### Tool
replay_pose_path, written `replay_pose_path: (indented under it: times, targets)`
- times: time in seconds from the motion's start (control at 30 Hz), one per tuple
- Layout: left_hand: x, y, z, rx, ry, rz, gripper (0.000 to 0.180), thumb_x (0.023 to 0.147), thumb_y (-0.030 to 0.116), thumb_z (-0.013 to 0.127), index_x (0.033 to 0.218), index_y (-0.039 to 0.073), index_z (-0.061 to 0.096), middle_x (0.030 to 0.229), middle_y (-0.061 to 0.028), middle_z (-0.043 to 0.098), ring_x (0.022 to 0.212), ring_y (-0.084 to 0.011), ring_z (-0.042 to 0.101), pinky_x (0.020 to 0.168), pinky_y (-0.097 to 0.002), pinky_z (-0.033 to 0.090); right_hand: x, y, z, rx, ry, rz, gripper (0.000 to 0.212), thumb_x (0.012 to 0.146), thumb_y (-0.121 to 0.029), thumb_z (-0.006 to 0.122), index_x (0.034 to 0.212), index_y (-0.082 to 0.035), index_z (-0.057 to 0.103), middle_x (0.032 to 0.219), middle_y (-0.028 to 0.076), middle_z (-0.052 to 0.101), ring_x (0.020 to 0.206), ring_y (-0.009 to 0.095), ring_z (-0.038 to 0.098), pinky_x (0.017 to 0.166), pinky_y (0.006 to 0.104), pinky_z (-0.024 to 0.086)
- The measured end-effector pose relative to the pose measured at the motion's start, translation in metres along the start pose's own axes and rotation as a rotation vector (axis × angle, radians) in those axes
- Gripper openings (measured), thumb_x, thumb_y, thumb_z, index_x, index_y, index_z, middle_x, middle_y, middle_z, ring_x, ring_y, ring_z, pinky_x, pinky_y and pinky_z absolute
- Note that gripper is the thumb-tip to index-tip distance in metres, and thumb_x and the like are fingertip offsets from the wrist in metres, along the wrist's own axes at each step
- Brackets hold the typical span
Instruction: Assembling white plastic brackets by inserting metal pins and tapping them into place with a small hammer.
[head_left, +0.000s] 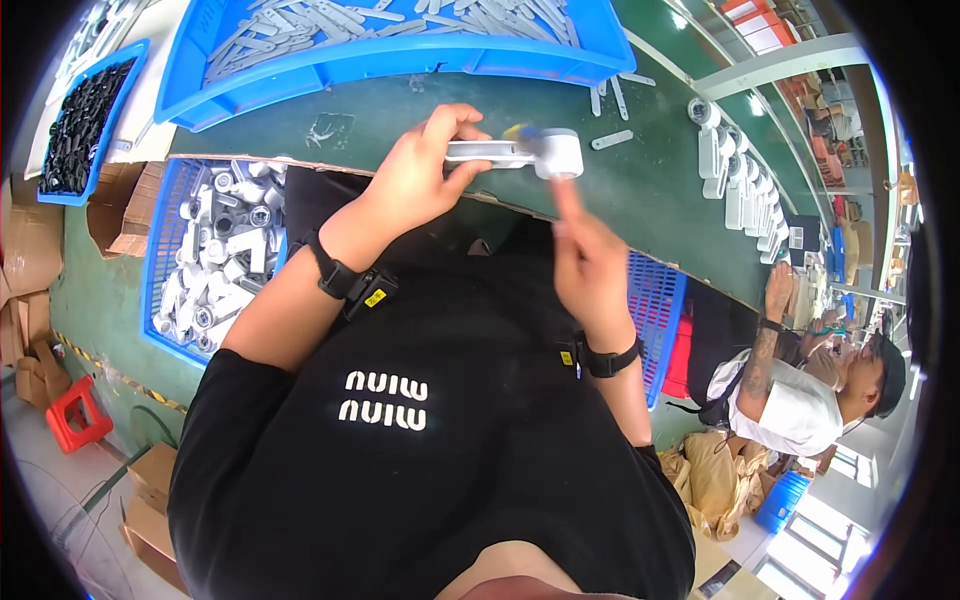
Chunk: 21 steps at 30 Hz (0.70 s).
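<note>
My left hand (425, 165) pinches the long handle of a white plastic part (560, 155), held level above the green tabletop. The part's round, cup-like head points to the right. Close beneath that head is my right hand (590, 260), one finger reaching up to it. Motion smears the right fingers, and whether they grip anything cannot be made out. A small blurred yellow and blue thing (522, 132) shows at the top edge of the part, its kind unclear.
Grey flat strips fill a blue bin (400, 65) at the far side; a few lie loose beside it. White handled parts (740, 175) line the right. A blue basket (165, 270) of similar parts and a tray (135, 75) of black pieces stand left. Another person (790, 395) works at right.
</note>
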<state>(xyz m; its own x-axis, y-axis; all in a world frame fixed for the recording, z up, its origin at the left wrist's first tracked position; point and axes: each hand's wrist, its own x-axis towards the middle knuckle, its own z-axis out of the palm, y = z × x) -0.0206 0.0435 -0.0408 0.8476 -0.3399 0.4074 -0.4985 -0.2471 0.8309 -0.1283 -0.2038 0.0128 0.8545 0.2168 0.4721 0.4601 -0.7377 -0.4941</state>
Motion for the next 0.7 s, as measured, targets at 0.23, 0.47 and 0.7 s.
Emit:
replay_pose_path:
  times: [0.23,0.47,0.7]
  targets:
    - [0.001,-0.003,0.002,0.039,0.041,0.097,0.059,0.093,0.010,0.083,0.141,0.004,0.048,0.111,-0.0162,0.078,0.092,-0.0386,0.076,0.078,-0.0444,0.061,-0.010,-0.010,0.005,0.412,0.300,0.081,0.049,0.101,0.009,0.062,0.150,0.003,0.063,0.102,0.019,0.077,0.082,0.026,0.071,0.080,0.0349,0.056]
    - [0.003,0.000,-0.011,0.272,0.021,0.214,0.036,0.088,0.009,0.086,0.119,0.002,0.069,0.108,-0.0169,0.076,0.097,-0.0366,0.073,0.082,-0.0433,0.059,-0.007,0.000,0.003,0.339,0.178,0.327,0.053,0.106,0.004,0.058,0.159,0.000,0.056,0.113,0.011,0.079,0.083,0.017,0.070,0.076,0.0305,0.055]
    - [0.019,0.023,-0.035,-0.059,0.179,0.168,0.041,0.086,0.004,0.088,0.123,0.003,0.071,0.102,-0.0116,0.076,0.096,-0.0253,0.074,0.088,-0.0378,0.059,-0.009,0.013,0.005,0.727,0.296,0.467,0.062,0.114,-0.004,0.050,0.173,-0.008,0.032,0.083,-0.002,0.057,0.062,0.003,0.045,0.054,0.0193,0.042]
